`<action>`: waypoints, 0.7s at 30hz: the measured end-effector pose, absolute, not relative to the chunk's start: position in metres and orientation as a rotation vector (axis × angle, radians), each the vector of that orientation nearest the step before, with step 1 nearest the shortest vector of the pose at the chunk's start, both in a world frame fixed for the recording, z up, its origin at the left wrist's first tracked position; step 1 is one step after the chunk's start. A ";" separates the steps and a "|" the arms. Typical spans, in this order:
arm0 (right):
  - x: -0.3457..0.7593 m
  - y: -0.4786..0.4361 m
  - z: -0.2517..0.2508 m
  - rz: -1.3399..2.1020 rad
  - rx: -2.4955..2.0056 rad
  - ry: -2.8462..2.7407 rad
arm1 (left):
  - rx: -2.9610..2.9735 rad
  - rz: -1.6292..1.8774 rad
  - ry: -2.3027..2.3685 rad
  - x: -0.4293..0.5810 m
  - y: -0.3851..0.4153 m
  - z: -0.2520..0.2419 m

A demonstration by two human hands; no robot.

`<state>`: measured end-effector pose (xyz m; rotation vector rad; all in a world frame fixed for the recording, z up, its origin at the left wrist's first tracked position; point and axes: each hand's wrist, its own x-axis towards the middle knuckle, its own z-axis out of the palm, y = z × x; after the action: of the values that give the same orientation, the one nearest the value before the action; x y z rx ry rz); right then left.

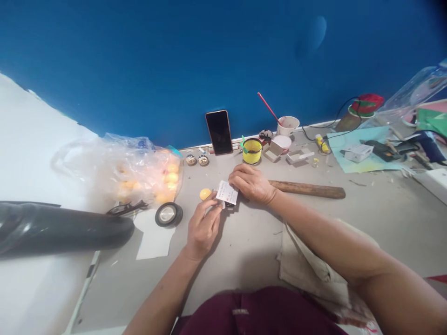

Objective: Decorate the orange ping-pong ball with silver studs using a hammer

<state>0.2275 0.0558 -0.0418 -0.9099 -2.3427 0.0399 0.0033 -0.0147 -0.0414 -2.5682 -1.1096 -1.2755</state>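
Between my two hands is a small white printed card (pixel 227 191), with something dark showing under its lower edge. My left hand (pixel 203 228) pinches its left side between thumb and fingers. From the right, my right hand (pixel 252 184) closes over the card's other edge, its fingers curled. A yellow ball (pixel 205 194) lies just beyond my left fingertips. Behind my right wrist a wooden handle (pixel 309 189) stretches to the right along the table; its left end is hidden by the hand.
A phone (pixel 219 132) leans on the blue wall. Nearby stand a yellow tub (pixel 252 151) and a white cup (pixel 288 125) holding a red stick. Left are a plastic bag (pixel 153 172) of yellow balls and a black round object (pixel 168 214). A cloth (pixel 307 260) lies under my right forearm.
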 end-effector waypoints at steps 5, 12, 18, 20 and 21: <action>0.224 0.055 -0.046 0.030 -0.921 -2.313 | -2.592 -1.282 -1.081 0.006 -0.015 -0.037; 0.221 0.055 -0.047 0.126 -0.951 -2.244 | -2.586 -1.435 -1.241 0.010 -0.014 -0.025; 0.218 0.054 -0.036 0.373 -1.030 -2.032 | -2.470 -1.809 -1.963 0.008 0.003 -0.004; 0.216 0.055 -0.032 0.507 -1.082 -1.950 | -2.385 -1.978 -2.289 0.005 0.013 -0.003; 0.216 0.055 -0.030 0.572 -1.103 -1.925 | -2.326 -2.074 -2.432 0.004 0.017 -0.003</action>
<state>0.2157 0.0548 -0.0297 -1.1028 -1.9252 0.5718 0.0037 0.0168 -0.0027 -2.3263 -2.4321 -2.0741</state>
